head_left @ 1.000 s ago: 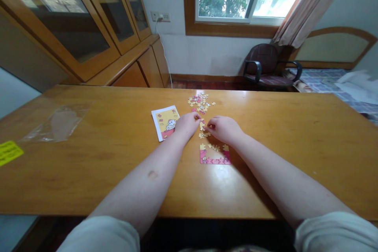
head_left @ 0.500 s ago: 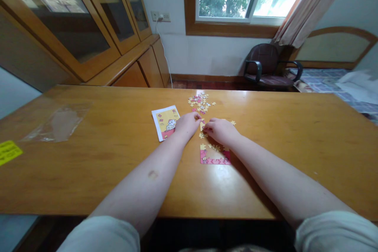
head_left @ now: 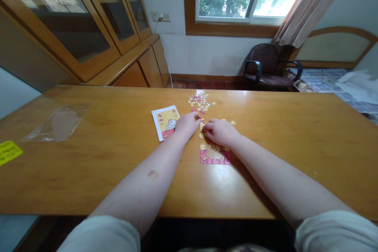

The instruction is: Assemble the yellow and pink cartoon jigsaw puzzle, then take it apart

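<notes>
Tabletop (head_left: 295, 134) in glossy, grained wood stretches wide from your right hand (head_left: 220, 131) to its right edge; your left hand (head_left: 188, 123) hides part of the paper picture (head_left: 165, 117); both hands' fingers curl at flat, knobbed puzzle pieces (head_left: 202, 125) between them, but whether they pinch any cannot be told; the pink partial frame (head_left: 215, 161) lies nearer you; loose pieces (head_left: 200, 100) heap toward the far edge.
</notes>
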